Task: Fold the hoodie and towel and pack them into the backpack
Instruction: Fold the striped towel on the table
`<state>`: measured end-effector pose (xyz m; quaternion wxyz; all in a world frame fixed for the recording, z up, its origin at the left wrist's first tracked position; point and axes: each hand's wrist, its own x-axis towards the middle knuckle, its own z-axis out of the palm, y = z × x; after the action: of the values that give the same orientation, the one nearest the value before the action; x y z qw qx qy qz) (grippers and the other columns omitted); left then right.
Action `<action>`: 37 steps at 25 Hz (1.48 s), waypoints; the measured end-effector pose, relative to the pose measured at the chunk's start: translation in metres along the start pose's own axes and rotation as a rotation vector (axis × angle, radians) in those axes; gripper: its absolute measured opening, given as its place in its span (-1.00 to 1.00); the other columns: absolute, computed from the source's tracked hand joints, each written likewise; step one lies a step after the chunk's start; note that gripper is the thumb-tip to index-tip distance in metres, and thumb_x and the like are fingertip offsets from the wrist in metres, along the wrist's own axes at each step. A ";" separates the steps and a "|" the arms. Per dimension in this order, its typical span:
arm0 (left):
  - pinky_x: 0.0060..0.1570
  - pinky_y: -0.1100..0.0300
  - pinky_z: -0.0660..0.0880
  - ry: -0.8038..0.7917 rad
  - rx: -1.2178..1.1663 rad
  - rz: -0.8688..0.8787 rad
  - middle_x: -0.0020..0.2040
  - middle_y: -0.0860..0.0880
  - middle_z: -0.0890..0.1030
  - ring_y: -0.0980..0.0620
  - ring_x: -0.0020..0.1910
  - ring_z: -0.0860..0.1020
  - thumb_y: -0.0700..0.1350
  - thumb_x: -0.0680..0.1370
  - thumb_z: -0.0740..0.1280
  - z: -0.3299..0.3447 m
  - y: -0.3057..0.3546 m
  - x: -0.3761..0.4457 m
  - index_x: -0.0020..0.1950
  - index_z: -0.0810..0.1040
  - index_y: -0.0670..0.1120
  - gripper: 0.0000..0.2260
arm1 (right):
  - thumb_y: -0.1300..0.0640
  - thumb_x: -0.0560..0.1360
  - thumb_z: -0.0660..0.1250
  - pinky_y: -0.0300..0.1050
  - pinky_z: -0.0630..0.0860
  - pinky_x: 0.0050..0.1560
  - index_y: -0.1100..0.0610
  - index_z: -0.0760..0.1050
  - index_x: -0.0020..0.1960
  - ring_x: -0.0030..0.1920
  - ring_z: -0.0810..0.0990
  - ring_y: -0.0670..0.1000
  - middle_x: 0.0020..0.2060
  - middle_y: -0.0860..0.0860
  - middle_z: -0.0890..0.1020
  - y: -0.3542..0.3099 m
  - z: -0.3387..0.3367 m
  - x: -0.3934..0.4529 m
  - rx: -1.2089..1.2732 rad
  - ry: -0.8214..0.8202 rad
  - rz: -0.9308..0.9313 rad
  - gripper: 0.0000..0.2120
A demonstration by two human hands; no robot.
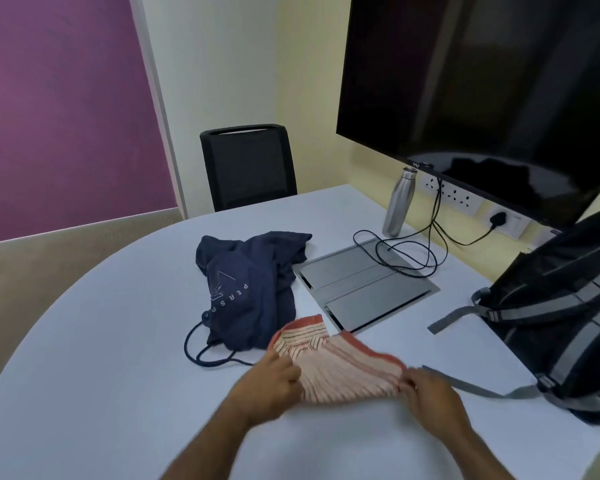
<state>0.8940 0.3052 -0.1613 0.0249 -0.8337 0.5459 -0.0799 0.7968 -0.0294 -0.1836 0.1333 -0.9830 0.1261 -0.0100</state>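
A white table (118, 341) with a rounded edge carries a grey recessed cable hatch (366, 289) near its far right side. A steel bottle (397, 204) stands upright just beyond the hatch, close to the wall. A black cable (404, 254) lies looped across the hatch's far corner and runs up toward a white socket strip (452, 195) on the wall. A dark screen (482, 81) hangs above the strip. A black mesh chair (248, 166) stands at the table's far edge. A purple wall panel (59, 98) is at left.
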 end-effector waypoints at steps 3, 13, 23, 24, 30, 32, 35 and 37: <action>0.18 -0.04 0.49 -0.353 -0.214 0.026 -0.01 -0.02 0.63 -0.02 0.04 0.53 0.11 0.55 0.38 0.027 0.043 -0.023 0.06 0.67 -0.02 -0.76 | -0.01 0.42 0.19 -0.14 0.52 -0.12 0.00 0.55 -0.03 -0.05 0.63 -0.01 -0.06 -0.08 0.62 0.002 0.025 -0.039 -0.210 -0.327 -0.015 -0.77; 0.46 0.00 0.33 -0.396 -0.903 -0.885 0.57 -0.01 0.25 -0.07 0.49 0.32 0.14 0.54 0.27 0.053 0.055 0.006 0.55 0.17 0.10 -0.39 | -0.06 0.53 0.30 -0.02 0.49 0.30 0.02 0.30 0.39 0.28 0.52 0.04 0.30 -0.05 0.49 -0.032 0.041 -0.001 0.213 -0.335 0.164 -0.52; 0.41 -0.03 0.39 -0.537 -0.597 -1.028 0.53 -0.06 0.32 -0.05 0.40 0.42 0.19 0.64 0.02 0.057 0.065 -0.007 0.52 0.23 0.00 -0.50 | 0.18 0.54 0.23 -0.22 0.44 -0.12 -0.03 0.56 -0.01 -0.17 0.49 -0.06 -0.04 -0.07 0.58 -0.014 0.045 -0.001 0.088 -0.128 0.241 -0.83; 0.42 -0.02 0.39 -0.537 -0.629 -1.132 0.54 -0.08 0.31 -0.08 0.41 0.43 0.19 0.65 -0.01 0.060 0.065 -0.012 0.57 0.13 -0.02 -0.47 | 0.22 0.51 0.25 -0.18 0.46 -0.11 -0.02 0.55 -0.06 -0.16 0.52 -0.04 -0.07 -0.06 0.58 -0.007 0.042 0.001 0.122 -0.096 0.243 -0.83; 0.42 0.00 0.39 -0.493 -0.837 -1.575 0.49 -0.13 0.39 -0.12 0.42 0.43 0.11 0.61 0.22 0.068 0.078 -0.030 0.59 0.08 -0.19 -0.34 | 0.28 0.48 0.35 -0.11 0.52 -0.15 0.00 0.51 -0.21 -0.23 0.57 -0.04 -0.28 -0.11 0.61 0.021 0.028 -0.004 0.321 -0.045 0.307 -0.80; 0.36 0.03 0.45 -0.527 -0.816 -1.522 0.43 -0.13 0.46 -0.11 0.36 0.49 0.08 0.58 0.26 0.066 0.082 -0.028 0.52 0.26 -0.19 -0.41 | 0.20 0.46 0.33 -0.15 0.49 -0.23 -0.02 0.53 -0.21 -0.25 0.56 -0.07 -0.30 -0.13 0.60 0.029 0.026 -0.011 0.219 -0.101 0.343 -0.86; 0.19 0.10 0.56 -0.604 -0.600 -1.394 0.17 0.01 0.61 0.01 0.11 0.61 0.12 0.55 0.26 0.054 0.086 -0.023 0.31 0.48 -0.03 -0.61 | 0.13 0.37 0.30 -0.20 0.44 -0.30 -0.01 0.50 -0.22 -0.28 0.53 -0.09 -0.30 -0.14 0.56 0.040 0.016 -0.019 0.055 -0.204 0.360 -0.95; 0.11 0.15 0.58 -0.635 -0.484 -1.311 0.04 0.10 0.61 0.09 -0.02 0.61 0.20 0.54 0.28 0.047 0.089 -0.022 0.22 0.49 0.04 -0.65 | 0.10 0.32 0.30 -0.20 0.45 -0.29 -0.01 0.47 -0.20 -0.27 0.53 -0.09 -0.29 -0.14 0.56 0.048 0.007 -0.022 -0.004 -0.248 0.373 -0.94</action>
<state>0.8122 0.2875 -0.2216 -0.0551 -0.9521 -0.0911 0.2868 0.7643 -0.0669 -0.2029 0.1456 -0.9365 0.2885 0.1360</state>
